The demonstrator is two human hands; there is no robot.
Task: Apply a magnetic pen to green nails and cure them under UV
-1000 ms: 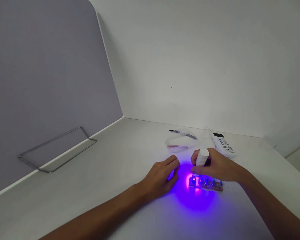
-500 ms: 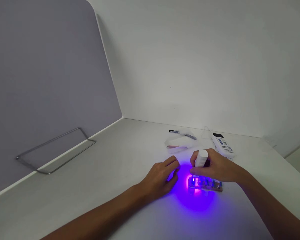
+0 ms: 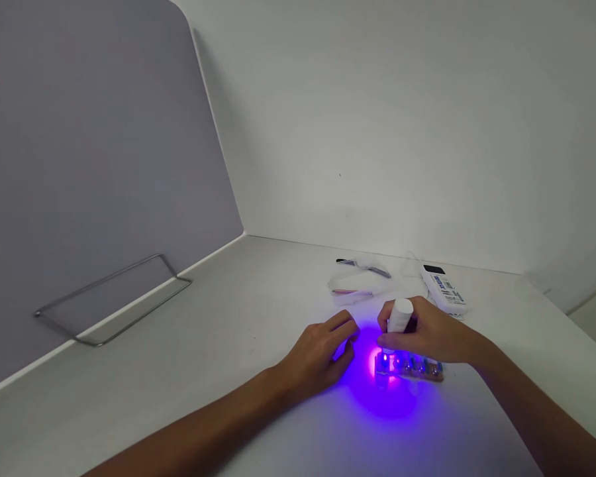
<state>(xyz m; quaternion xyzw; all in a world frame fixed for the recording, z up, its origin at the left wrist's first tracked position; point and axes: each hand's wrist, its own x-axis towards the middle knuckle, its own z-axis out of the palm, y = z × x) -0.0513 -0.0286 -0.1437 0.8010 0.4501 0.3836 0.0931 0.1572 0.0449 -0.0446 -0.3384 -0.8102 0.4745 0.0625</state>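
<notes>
My right hand is closed around an upright white handheld UV lamp. Violet light pours from its lower end onto a narrow strip lying on the table, which carries a row of small shiny pieces. The lamp is over the strip's left end; the glare hides the details there, and I cannot tell whether they touch. Left of the glow, my left hand rests on the table with loosely bent fingers. A gap shows between its thumb and fingers, and nothing is visible in it.
Behind the hands lie clear plastic packets with slim items inside. A white device with a dark display is near the back wall, a thin cable beside it. On the left, a metal wire stand supports a grey panel.
Both hands and the lamp hold nearly the same positions. The whole view has shifted very slightly.
</notes>
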